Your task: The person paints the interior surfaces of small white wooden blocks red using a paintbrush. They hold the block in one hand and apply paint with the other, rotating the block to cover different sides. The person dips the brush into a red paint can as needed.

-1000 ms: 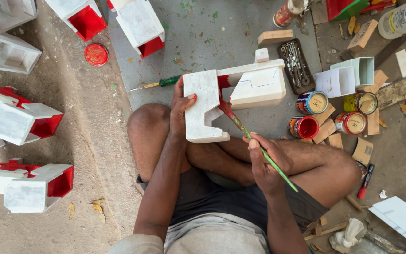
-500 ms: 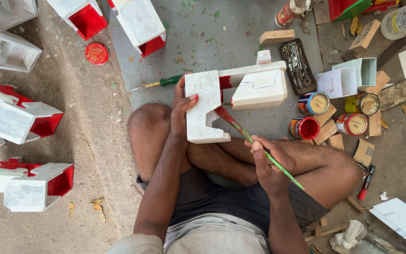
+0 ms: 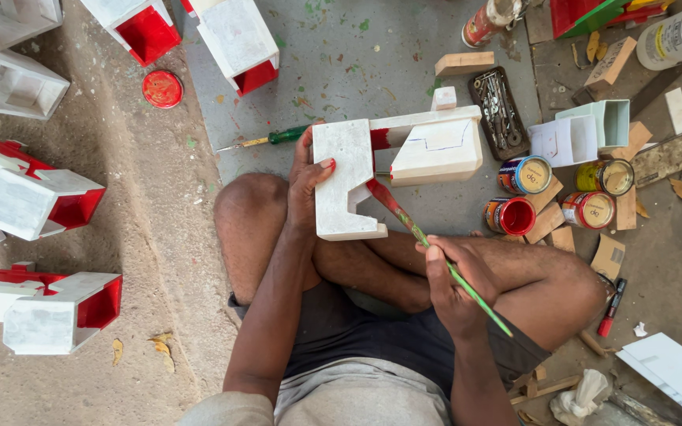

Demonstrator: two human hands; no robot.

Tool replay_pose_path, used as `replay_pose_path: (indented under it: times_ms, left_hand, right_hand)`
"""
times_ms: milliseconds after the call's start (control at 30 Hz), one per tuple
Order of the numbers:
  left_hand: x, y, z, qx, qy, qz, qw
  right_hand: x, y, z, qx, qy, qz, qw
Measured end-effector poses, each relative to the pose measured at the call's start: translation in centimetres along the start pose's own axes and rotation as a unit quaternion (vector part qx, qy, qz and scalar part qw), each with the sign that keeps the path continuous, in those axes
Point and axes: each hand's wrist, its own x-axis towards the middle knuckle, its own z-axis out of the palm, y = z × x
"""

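While the green-handled paintbrush (image 3: pixel 436 256) was pinched in the right hand (image 3: pixel 455 288), the white wooden piece (image 3: pixel 349 180) was gripped by its edge above the knees in the left hand (image 3: pixel 309 181); it was judged light, rigid, wet-painted inside.

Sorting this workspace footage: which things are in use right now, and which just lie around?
In use:
left hand gripping white wooden house-shaped piece
right hand holding green-handled paintbrush
open red paint tin

Lying about:
green-handled screwdriver
red round lid
tray of metal bits
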Motion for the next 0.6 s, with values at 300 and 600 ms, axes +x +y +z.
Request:
replay_pose_path:
  times_ms: [300, 600]
  left_hand:
    - [0.07, -0.17, 0.28, -0.003, 0.007, 0.000, 1.000]
    - [0.22, -0.49, 0.21, 0.032, 0.009, 0.000, 0.999]
  right_hand:
    - [0.37, -0.39, 0.13, -0.017, -0.001, -0.033, 0.999]
    - [0.15, -0.83, 0.08, -0.044, 0.007, -0.043, 0.998]
